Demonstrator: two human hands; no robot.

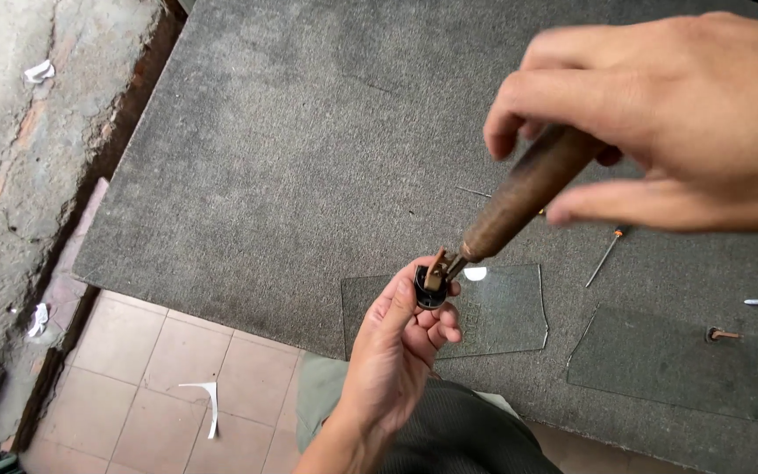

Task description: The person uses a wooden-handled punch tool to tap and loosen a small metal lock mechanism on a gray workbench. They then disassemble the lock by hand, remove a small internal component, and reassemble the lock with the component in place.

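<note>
A wooden-handled tool [519,200] is gripped in the right hand [668,114], the fingers clenched around the upper end of the brown handle, while its metal tip is set against a small black round part [432,291] pinched between the thumb and fingertips of the left hand [401,347]. The tool slants down and to the left from the right-hand grip, so that the tip meets the black part just above the left thumb. The handle is judged stiff and light, best held high on the wood as shown; the small part is judged hard, light and easily dropped, and is held by its rim. Below and beyond the left hand, 2 glass sheets [493,312] are laid flat on the grey felt-covered table [309,158], the nearer one partly under the hand, the other well to its right. These are judged fragile and sharp-edged. A thin screwdriver [605,254] is seen under the right hand.
</note>
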